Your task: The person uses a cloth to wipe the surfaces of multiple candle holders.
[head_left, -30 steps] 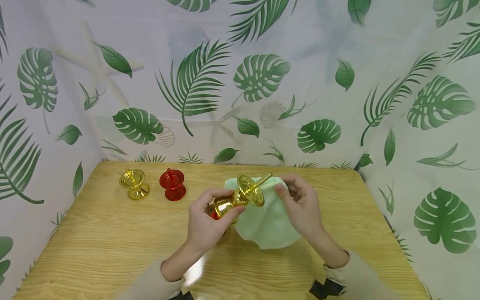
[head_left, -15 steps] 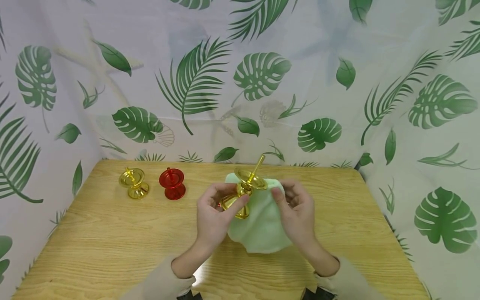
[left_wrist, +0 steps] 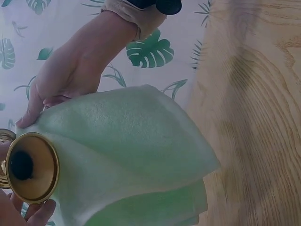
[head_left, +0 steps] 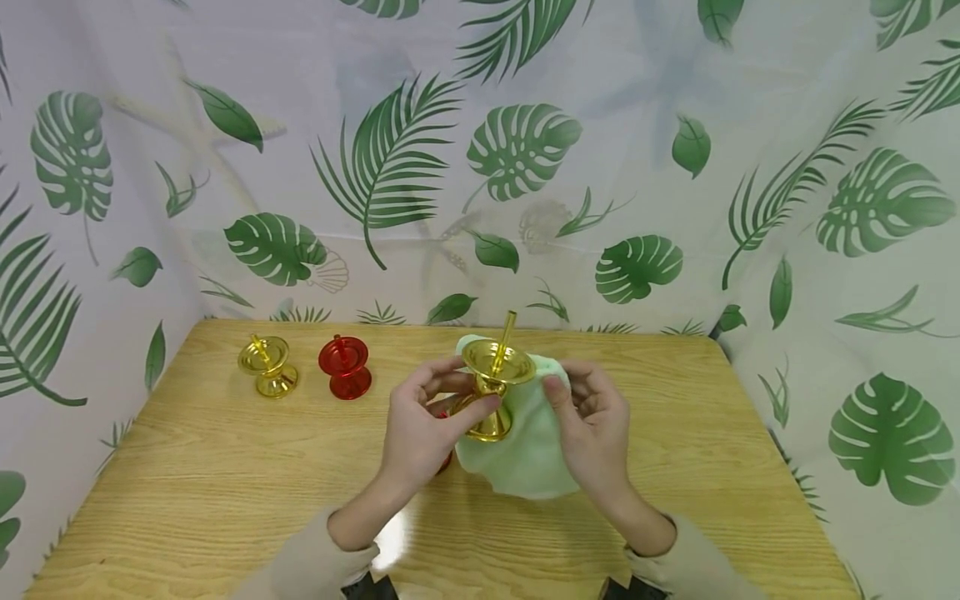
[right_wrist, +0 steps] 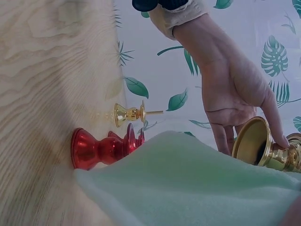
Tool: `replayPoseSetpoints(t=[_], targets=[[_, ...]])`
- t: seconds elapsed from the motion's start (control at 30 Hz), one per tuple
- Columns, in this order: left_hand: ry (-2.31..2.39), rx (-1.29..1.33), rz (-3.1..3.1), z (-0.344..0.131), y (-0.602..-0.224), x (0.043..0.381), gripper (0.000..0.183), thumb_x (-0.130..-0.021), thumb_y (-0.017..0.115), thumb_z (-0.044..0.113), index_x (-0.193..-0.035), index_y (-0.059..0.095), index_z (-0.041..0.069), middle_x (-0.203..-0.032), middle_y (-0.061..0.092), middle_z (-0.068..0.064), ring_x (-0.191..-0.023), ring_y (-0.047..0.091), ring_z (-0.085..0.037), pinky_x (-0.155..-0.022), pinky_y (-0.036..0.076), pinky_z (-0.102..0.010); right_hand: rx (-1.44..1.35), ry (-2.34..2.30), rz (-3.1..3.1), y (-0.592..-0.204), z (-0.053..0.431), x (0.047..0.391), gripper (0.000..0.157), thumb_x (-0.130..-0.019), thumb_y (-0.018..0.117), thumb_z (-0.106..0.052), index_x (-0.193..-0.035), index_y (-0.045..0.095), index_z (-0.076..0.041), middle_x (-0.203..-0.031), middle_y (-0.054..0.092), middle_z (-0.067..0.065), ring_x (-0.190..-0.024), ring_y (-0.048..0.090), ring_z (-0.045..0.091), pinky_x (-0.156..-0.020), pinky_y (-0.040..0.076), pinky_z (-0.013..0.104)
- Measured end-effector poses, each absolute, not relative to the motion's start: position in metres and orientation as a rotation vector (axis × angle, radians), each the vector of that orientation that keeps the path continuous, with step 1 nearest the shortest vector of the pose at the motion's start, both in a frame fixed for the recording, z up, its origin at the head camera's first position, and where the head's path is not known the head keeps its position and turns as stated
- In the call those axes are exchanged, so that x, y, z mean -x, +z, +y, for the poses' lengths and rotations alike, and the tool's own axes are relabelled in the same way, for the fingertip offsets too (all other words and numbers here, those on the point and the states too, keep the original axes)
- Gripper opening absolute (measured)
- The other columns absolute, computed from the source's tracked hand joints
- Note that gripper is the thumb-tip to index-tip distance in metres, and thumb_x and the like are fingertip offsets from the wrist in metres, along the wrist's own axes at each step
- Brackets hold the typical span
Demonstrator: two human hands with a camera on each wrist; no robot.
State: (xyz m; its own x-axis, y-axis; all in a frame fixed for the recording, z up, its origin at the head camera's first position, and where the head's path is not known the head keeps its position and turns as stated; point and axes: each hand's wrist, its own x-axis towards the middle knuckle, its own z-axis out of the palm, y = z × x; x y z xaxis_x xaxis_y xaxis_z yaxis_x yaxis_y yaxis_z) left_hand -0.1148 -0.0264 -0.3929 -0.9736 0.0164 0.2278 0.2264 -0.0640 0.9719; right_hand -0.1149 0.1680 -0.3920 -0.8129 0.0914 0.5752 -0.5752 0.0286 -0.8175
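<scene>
My left hand grips a gold candlestick by its waist, with thumb and fingers round it. The candlestick stands nearly upright above the table, its dish and long spike on top. Its hollow, dark-centred base faces the left wrist camera. My right hand pinches the upper edge of a pale green cloth between thumb and fingers. The cloth hangs down right behind the candlestick, its lower part loose. In the right wrist view, a red candlestick stands on the table beyond the cloth; in the head view my left hand mostly hides it.
On the wooden table, a smaller gold candlestick and another red candlestick stand upright at the back left. A white curtain printed with green leaves encloses the back and sides.
The gold candlestick has turned from leaning far right to nearly upright in my left hand. My right hand and the cloth have shifted slightly left, closer to it.
</scene>
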Motion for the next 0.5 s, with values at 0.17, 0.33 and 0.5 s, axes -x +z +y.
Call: replayPoseSetpoints(t=[0.17, 0.33, 0.5], targets=[[-2.179, 0.370, -2.098, -0.0320, -0.3898, 0.1186, 0.067, -0.081, 0.087, -0.001, -0.143, 0.061, 0.005, -0.106, 0.074, -0.024, -0.093, 0.073, -0.008, -0.089, 0.065, -0.031, -0.540, 1.850, -1.812, -0.3918, 0.1675, 0.1150, 0.014, -0.100, 0.060, 0.010, -0.107, 0.060, 0.022, -0.097, 0.078, -0.013, -0.078, 0.072, -0.002, -0.065, 0.057, 0.013], [-2.194, 0.505, -2.140, -0.0356, -0.3900, 0.1227, 0.062, -0.081, 0.088, 0.001, -0.139, 0.065, 0.006, -0.107, 0.072, -0.024, -0.088, 0.073, -0.010, -0.079, 0.066, -0.029, -0.560, 1.835, -1.838, -0.3918, 0.1667, 0.1134, 0.014, -0.099, 0.061, 0.012, -0.110, 0.060, 0.021, -0.100, 0.078, -0.013, -0.081, 0.073, -0.001, -0.065, 0.058, 0.013], [-2.170, 0.543, -2.156, -0.0354, -0.3937, 0.1240, 0.059, -0.085, 0.087, 0.004, -0.139, 0.064, 0.006, -0.112, 0.074, -0.024, -0.090, 0.075, -0.016, -0.080, 0.064, -0.030, -0.545, 1.875, -1.891, -0.3952, 0.1655, 0.1109, 0.023, -0.091, 0.066, 0.019, -0.113, 0.060, 0.020, -0.106, 0.079, -0.015, -0.091, 0.075, 0.000, -0.071, 0.061, 0.016]])
